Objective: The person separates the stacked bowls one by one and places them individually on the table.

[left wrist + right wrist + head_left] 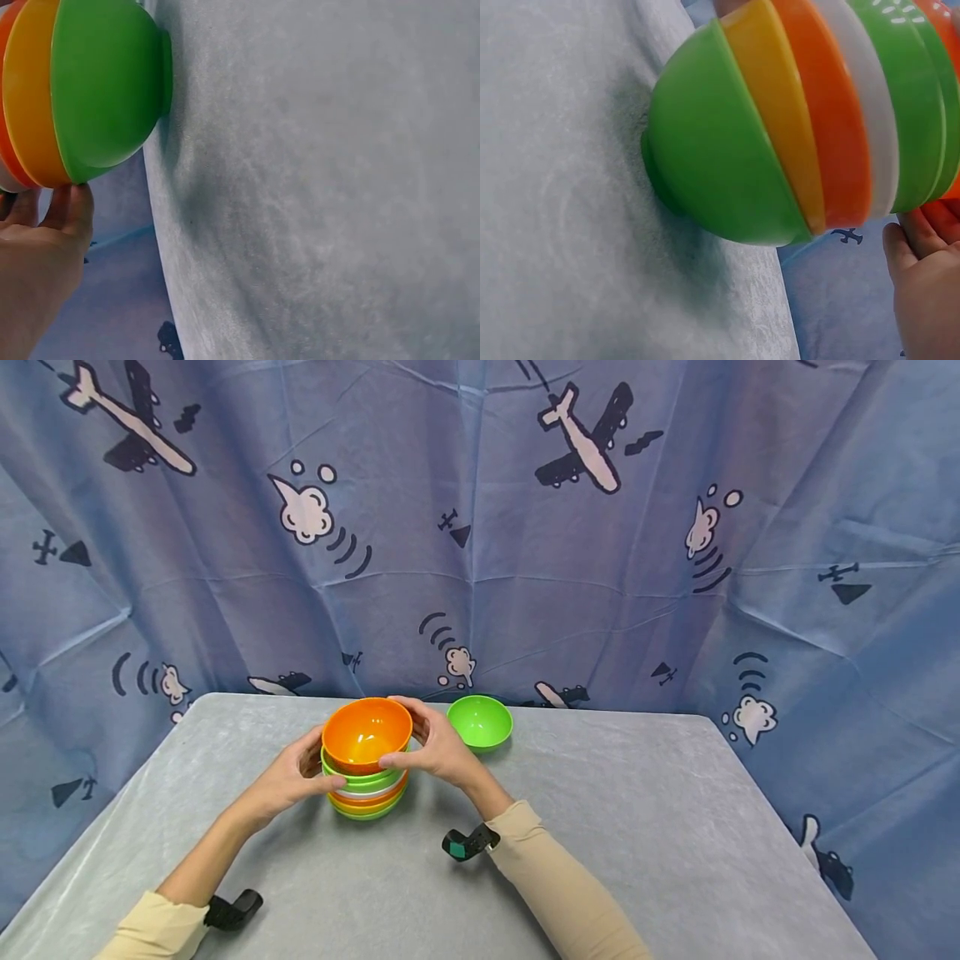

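A nested stack of bowls (pixel 367 799) stands on the table, with green, yellow, orange and white layers showing from the bottom up. On top sits an orange bowl (pixel 366 733), tilted slightly toward me above a green one. My right hand (pixel 442 750) grips this orange bowl, thumb at its near side and fingers along its far right rim. From the left, my left hand (pixel 281 785) holds the stack's side, its thumb near the upper green bowl. The left wrist view shows its fingertips touching the lower layers, near the bottom green bowl (pixel 105 82).
A single green bowl (pixel 480 724) stands at the table's back edge, just right of my right hand. The grey cloth-covered table (pixel 637 827) reaches back to a blue curtain (pixel 585 610) printed with airplanes. A black strap device sits on each wrist.
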The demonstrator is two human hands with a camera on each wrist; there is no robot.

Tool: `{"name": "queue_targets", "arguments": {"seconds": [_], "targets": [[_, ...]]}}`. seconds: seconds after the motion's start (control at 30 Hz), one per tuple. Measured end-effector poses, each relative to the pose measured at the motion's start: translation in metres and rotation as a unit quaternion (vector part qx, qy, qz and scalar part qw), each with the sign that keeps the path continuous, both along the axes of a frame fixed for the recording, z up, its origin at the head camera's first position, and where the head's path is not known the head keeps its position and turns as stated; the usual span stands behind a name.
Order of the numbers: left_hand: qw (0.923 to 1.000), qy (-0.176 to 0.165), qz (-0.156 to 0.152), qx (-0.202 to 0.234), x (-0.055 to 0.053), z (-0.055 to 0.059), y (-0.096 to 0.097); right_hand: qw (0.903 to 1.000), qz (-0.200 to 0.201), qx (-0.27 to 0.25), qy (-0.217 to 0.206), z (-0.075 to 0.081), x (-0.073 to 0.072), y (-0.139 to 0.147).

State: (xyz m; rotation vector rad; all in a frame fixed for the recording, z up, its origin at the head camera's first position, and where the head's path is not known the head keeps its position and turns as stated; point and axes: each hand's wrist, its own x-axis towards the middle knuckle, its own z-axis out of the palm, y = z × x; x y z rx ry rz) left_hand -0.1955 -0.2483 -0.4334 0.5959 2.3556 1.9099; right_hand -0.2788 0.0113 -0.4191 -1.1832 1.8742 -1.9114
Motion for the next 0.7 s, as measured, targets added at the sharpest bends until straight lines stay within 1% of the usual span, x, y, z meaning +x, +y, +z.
{"name": "queue_targets", "arguments": {"seconds": [0.23, 0.47, 0.7], "targets": [[1.0000, -0.005, -0.002, -0.006, 0.001, -0.003, -0.001, 0.9992, -0.015, -0.032, -0.021, 0.005, -0.001, 0.003], [0.9999, -0.010, -0.003, -0.007, 0.001, -0.003, -0.001, 0.9964, -0.016, -0.067, -0.048, 0.010, -0.003, 0.009], [0.9999, -0.015, -0.007, -0.004, 0.001, -0.002, -0.001, 0.9947, -0.022, -0.086, -0.053, 0.016, -0.004, 0.014]]}}
